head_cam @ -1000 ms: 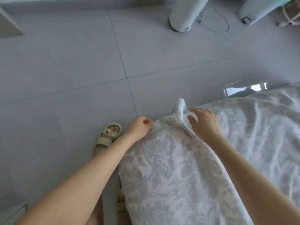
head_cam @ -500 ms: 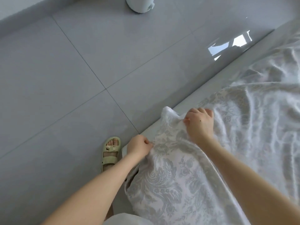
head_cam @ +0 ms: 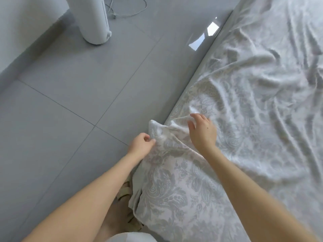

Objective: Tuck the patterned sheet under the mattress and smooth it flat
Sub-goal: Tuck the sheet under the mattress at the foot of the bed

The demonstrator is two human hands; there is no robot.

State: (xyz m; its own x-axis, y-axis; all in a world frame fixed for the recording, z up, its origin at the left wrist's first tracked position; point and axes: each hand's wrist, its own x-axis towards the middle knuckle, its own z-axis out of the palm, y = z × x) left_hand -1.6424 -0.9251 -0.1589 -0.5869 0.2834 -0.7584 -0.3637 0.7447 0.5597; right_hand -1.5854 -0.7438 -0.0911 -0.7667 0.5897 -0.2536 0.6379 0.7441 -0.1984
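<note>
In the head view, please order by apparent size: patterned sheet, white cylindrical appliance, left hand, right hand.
1. patterned sheet, largest.
2. white cylindrical appliance, cut by the frame.
3. right hand and left hand look alike; not ranked.

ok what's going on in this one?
A person is making a bed. Their left hand pinches a bunched-up fold of the patterned sheet at the edge of the mattress. The right hand is open, fingers spread, on or just above the sheet beside that fold. The sheet is wrinkled and the fold is not yet tucked under.
</note>
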